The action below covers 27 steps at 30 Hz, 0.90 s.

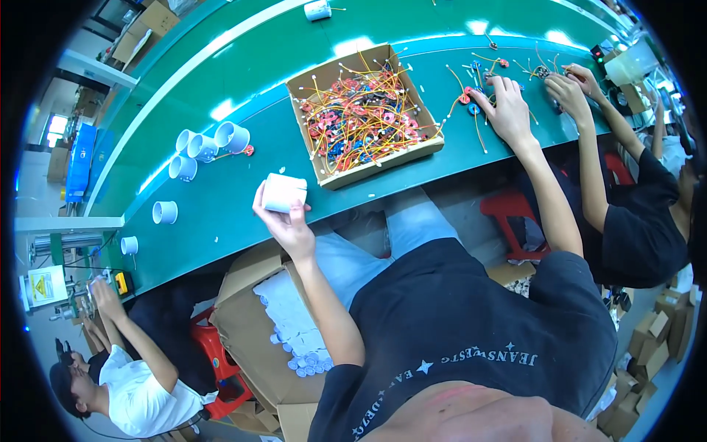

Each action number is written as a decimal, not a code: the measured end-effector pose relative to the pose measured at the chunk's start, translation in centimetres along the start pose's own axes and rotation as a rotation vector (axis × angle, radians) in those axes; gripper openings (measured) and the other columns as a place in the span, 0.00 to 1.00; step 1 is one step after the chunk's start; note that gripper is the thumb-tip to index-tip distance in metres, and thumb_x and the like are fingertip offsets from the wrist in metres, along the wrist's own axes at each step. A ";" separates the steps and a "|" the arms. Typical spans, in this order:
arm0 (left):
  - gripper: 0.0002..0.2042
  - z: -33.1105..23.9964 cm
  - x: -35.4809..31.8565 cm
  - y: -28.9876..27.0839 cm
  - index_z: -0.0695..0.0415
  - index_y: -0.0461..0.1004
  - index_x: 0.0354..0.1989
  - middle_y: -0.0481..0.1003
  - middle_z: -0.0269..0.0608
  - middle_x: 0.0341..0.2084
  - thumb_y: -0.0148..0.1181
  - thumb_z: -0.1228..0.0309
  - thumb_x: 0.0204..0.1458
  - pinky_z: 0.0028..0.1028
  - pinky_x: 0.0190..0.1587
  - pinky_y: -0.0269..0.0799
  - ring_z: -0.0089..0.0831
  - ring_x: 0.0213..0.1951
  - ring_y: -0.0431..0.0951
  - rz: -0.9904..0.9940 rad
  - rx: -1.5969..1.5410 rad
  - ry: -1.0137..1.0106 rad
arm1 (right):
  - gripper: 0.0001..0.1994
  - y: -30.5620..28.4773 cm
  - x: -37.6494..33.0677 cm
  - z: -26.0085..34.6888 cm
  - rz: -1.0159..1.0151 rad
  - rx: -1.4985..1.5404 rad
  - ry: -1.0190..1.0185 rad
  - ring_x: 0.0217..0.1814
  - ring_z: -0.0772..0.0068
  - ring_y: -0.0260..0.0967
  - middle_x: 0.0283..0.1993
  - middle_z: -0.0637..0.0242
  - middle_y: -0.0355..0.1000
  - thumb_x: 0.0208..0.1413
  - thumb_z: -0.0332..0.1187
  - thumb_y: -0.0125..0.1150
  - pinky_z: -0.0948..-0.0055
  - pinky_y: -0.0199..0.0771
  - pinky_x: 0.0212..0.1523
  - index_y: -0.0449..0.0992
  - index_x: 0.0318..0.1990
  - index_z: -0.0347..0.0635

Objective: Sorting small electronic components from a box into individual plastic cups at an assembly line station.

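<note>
A white plastic cup sits gripped in the fingers of the left hand, raised over the near edge of the green desk. The right hand rests palm-down farther along the desk, fingers spread over loose yellow wires with red and blue discs. Between the hands stands an open cardboard box heaped with the same wired parts. More white cups cluster toward the desk's left end. Beside the right hand, a co-worker's hands handle wires.
</note>
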<state>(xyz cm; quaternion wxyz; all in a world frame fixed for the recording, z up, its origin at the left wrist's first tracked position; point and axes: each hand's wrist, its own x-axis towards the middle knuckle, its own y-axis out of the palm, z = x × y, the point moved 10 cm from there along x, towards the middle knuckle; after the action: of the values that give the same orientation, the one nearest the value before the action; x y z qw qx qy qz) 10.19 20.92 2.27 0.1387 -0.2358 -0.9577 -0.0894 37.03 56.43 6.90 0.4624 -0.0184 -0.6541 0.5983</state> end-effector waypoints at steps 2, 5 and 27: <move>0.32 -0.6 -0.2 -0.2 0.63 0.54 0.59 0.66 0.47 0.46 0.62 0.60 0.50 0.32 0.45 0.71 0.33 0.43 0.71 0.004 0.083 0.065 | 0.16 1.0 0.4 0.8 0.040 0.048 -0.028 0.40 0.54 0.69 0.36 0.55 0.70 0.58 0.44 0.57 0.61 0.69 0.35 0.71 0.41 0.40; 0.36 -0.6 -0.2 0.2 0.63 0.54 0.59 0.64 0.48 0.49 0.65 0.59 0.47 0.35 0.55 0.64 0.35 0.51 0.67 0.028 0.131 0.103 | 0.13 1.2 0.6 1.3 0.125 0.184 -0.010 0.26 0.51 0.68 0.26 0.53 0.70 0.59 0.41 0.56 0.61 0.66 0.26 0.71 0.36 0.40; 0.50 -5.0 31.7 -17.6 0.73 0.44 0.63 0.72 0.53 0.39 0.57 0.43 0.44 0.30 0.23 0.70 0.34 0.20 0.73 -0.129 0.835 -0.357 | 0.18 2.0 -0.3 2.6 0.304 0.214 -0.098 0.46 0.51 0.69 0.37 0.58 0.67 0.55 0.43 0.61 0.59 0.68 0.45 0.69 0.47 0.42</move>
<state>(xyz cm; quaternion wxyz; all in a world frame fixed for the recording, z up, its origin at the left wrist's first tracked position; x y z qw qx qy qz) -24.01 17.93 14.92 0.0490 -0.1112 -0.9334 0.3378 34.51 54.83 5.49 0.3338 -0.0387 -0.5983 0.7274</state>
